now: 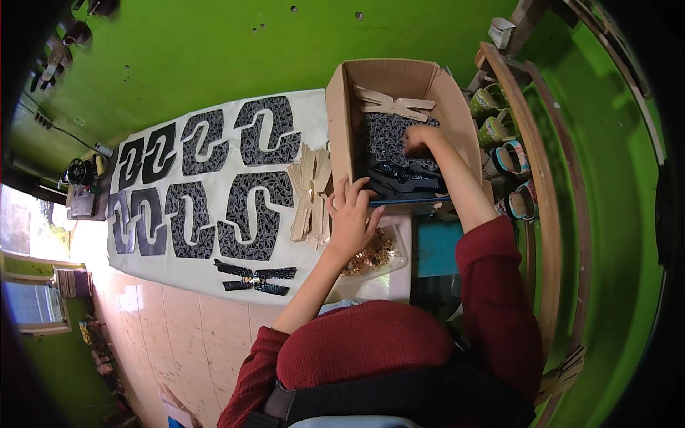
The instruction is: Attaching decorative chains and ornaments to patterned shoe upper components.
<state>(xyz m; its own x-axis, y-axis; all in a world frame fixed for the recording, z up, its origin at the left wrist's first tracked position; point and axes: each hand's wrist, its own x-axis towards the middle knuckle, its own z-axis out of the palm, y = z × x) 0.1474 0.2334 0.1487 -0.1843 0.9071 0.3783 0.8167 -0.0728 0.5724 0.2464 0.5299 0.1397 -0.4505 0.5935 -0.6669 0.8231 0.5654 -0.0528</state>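
Note:
A cardboard box point(451, 107) stands on the table in front of me. It holds grey-black patterned pieces point(385, 135), beige cross-shaped straps point(394, 105) at the far end and shiny black straps point(403, 178) at the near end. Inside it, my right hand point(421, 139) rests on the patterned pieces with its fingers curled closed; whatever lies between the fingertips is hidden. My left hand point(351, 220) is at the box's near left corner, fingers spread and touching the edge. Just left of it lies a stack of beige straps point(311, 196) with a gold-coloured ornament.
Several flat cut-outs point(189, 221), patterned or plain dark, lie in two rows on the white-covered table point(193, 274). A black strap piece point(255, 278) is near its front edge. Gold-coloured metal bits point(377, 255) fill a clear tray. On the right, a wooden rack point(531, 164) holds sandals point(512, 158).

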